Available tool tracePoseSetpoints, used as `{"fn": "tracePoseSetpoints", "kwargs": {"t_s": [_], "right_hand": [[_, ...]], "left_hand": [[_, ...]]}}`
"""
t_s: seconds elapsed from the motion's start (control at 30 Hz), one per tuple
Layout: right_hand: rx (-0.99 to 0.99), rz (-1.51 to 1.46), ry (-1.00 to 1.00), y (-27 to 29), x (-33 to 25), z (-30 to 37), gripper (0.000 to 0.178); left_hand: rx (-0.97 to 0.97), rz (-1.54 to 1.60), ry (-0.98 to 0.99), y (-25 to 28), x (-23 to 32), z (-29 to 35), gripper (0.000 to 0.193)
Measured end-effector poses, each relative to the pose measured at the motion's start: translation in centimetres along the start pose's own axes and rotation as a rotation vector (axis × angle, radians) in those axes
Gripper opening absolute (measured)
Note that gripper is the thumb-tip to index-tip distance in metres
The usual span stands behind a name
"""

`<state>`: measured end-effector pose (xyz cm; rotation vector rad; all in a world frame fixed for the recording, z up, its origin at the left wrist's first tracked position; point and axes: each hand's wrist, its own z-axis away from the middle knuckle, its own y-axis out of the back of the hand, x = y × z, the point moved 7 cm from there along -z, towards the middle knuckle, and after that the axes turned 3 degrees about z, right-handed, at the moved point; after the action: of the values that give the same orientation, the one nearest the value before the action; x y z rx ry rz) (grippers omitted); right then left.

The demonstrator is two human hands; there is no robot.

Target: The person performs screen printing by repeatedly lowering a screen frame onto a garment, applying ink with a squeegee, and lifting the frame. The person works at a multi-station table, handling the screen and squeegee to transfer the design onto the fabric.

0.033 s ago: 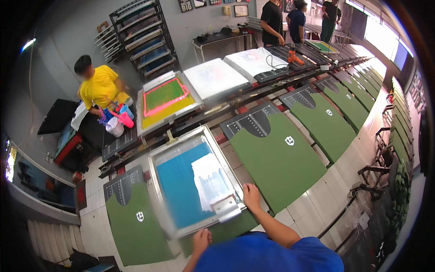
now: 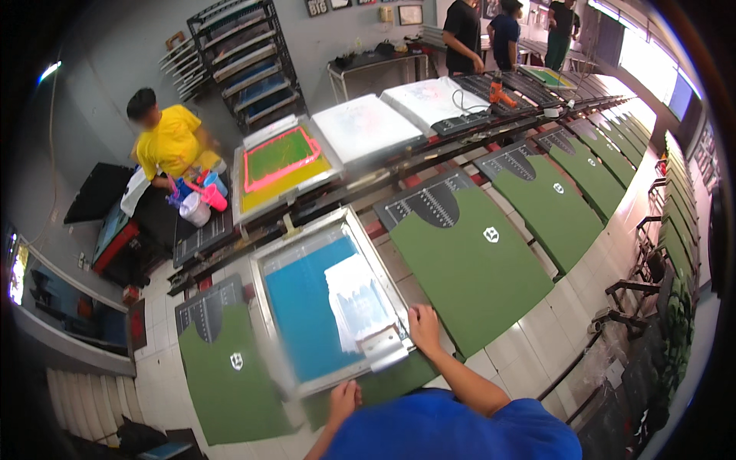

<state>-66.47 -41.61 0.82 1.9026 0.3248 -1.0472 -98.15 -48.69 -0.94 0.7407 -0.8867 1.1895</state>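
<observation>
Screen-printing frame (image 2: 307, 307), a metal-edged rectangle with a blue mesh and a pale printed patch, lying flat over a green shirt board directly ahead of both hands; judged stiff at the frame but fragile across the stretched mesh, and fairly light, so best taken by the metal rim and not by the mesh. A squeegee (image 2: 383, 346) with a pale blade rests on the mesh at the near right corner of the frame, just left of the right hand (image 2: 424, 328), which lies on the frame's right rim beside it; whether the fingers close on the squeegee or only press on the rim cannot be told through the blur. The left hand (image 2: 344, 399) sits at the near edge of the frame, fingers curled toward the rim, the grasp itself not clearly shown. To the right of the right hand lies a green shirt (image 2: 475, 261) spread on its board with a small white emblem, and more such boards run on in a row beyond it. To the left of the left hand lies another green shirt board (image 2: 222, 368). Farther ahead of the hands stands a second frame with a pink border (image 2: 280, 157), and left of it a person in a yellow shirt (image 2: 170, 142) crouches by buckets (image 2: 201, 201); other people stand at the far tables
</observation>
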Motion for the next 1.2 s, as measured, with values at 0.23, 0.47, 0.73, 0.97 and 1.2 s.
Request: {"fn": "tracePoseSetpoints", "kwargs": {"t_s": [0.23, 0.47, 0.73, 0.97, 1.2], "right_hand": [[-0.64, 0.196, 0.638, 1.5, -11.4, 5.8, 0.055], [-0.761, 0.598, 0.754, -1.5, -11.4, 6.7, 0.058], [-0.747, 0.341, 0.66, -3.5, -15.9, -2.3, 0.023], [-0.595, 0.435, 0.795, -10.3, -17.9, -11.6, 0.021], [-0.607, 0.475, 0.808, -9.5, -16.8, -8.7, 0.02]], "left_hand": [[-0.327, 0.268, 0.358, -4.1, -2.1, -2.8, 0.03], [-0.409, 0.672, 0.54, -6.6, -3.4, -2.8, 0.032], [-0.283, 0.762, 0.536, -7.4, -3.4, -2.9, 0.043], [-0.295, 0.816, 0.502, -7.5, -3.2, -3.0, 0.047], [-0.285, 0.794, 0.454, -7.2, -3.3, -3.2, 0.045]]}}
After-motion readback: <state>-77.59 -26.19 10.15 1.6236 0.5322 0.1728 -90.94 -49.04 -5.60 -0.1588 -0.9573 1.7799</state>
